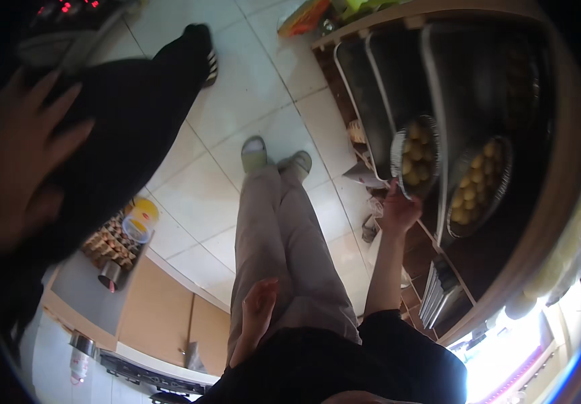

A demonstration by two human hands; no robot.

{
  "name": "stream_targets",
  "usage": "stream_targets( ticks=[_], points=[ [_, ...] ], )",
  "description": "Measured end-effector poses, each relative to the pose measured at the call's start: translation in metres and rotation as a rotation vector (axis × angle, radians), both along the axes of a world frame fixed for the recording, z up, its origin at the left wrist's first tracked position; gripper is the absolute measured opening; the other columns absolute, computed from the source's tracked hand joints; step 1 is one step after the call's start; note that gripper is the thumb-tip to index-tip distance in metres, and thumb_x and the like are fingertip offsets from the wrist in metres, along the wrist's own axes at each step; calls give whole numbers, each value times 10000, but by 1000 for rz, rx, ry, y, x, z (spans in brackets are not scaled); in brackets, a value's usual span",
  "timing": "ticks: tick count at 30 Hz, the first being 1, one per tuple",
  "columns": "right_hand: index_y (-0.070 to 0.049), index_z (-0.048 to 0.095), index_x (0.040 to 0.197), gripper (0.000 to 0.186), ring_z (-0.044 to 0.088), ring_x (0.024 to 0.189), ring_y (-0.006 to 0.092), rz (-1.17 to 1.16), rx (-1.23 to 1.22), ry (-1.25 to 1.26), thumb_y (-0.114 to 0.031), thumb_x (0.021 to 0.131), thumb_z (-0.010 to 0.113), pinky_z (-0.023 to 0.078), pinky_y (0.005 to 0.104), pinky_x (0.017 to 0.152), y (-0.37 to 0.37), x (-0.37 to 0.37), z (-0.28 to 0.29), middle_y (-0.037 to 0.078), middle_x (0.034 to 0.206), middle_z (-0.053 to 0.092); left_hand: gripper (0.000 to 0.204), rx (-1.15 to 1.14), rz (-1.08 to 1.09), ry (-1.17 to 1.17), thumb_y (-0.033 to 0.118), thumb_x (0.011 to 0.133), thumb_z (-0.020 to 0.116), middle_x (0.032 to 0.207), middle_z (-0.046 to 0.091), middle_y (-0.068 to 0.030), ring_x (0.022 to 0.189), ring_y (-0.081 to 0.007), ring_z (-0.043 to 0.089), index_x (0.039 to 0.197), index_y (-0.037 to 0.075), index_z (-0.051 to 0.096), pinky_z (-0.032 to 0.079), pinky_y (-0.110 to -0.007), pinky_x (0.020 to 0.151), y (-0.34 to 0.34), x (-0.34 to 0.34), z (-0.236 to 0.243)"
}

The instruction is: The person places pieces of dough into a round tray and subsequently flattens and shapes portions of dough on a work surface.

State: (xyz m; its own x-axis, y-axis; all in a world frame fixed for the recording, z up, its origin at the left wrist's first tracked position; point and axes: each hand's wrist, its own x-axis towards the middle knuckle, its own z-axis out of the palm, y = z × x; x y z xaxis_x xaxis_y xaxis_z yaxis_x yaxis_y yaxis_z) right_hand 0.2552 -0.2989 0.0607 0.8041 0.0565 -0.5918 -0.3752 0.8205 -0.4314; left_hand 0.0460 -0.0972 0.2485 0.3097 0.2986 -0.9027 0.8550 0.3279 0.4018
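My right hand reaches out to a rack on the right. Its fingers close on the near rim of an oval foil tray filled with round, pale yellow balls, whose exact kind I cannot make out. The tray sits on a dark baking sheet. A second foil tray with similar balls rests on the sheet beside it. My left hand hangs in front of my thigh, fingers loosely curled, with nothing visible in it.
Another person's blurred hand and dark-clothed leg fill the left. Below them stands a counter with egg cartons, a yellow-and-white tub and a metal cup. More metal trays stand low in the rack's wooden frame.
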Motion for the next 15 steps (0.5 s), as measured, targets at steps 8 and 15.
stream_targets(
  ticks=[8, 15],
  points=[
    [72, 415, 1117, 347, 443, 1075, 292, 136, -17, -98, -31, 789, 360, 365, 402, 939, -35, 48, -9, 187, 1139, 468, 151, -89, 424, 22, 22, 819, 464, 842, 569, -74, 775, -117, 542, 952, -7, 530, 412, -204, 709, -20, -45, -46],
    [68, 413, 1084, 287, 476, 1027, 293, -106, -560, 214, -77, 841, 366, 404, 383, 910, -33, 63, -35, 200, 1090, 479, 122, 272, 295, -106, 98, 803, 531, 779, 552, -112, 697, -150, 546, 848, -15, 541, 439, -240, 598, -40, -87, -60]
  ],
)
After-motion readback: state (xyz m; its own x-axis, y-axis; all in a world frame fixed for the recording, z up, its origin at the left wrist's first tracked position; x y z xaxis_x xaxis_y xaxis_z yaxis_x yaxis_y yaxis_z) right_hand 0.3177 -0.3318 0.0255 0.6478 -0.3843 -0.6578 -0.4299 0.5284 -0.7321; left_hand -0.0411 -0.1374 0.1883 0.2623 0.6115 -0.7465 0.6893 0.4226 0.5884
